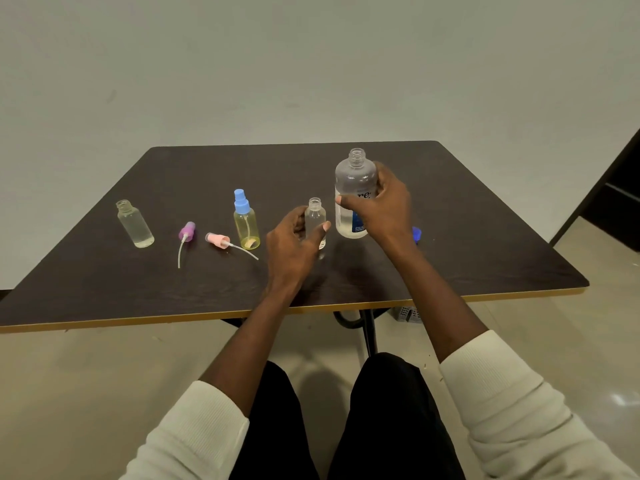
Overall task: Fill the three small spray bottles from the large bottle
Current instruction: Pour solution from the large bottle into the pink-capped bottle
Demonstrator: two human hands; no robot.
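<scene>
My right hand (381, 206) grips the large clear bottle (353, 178), which stands upright and uncapped on the dark table (485, 237). Just left of it, my left hand (294, 237) holds a small open clear bottle (316, 216) upright on the table. A yellow small bottle with a blue spray top (245, 223) stands further left. Another open small bottle (134, 225) with a little liquid stands at the far left. A purple spray head (187, 232) and a pink spray head (218, 239), each with a dip tube, lie between them.
A blue cap (416, 234) lies on the table behind my right wrist, partly hidden. The table's front edge (173, 318) runs near my knees. A dark doorway or cabinet (616, 209) stands at the right.
</scene>
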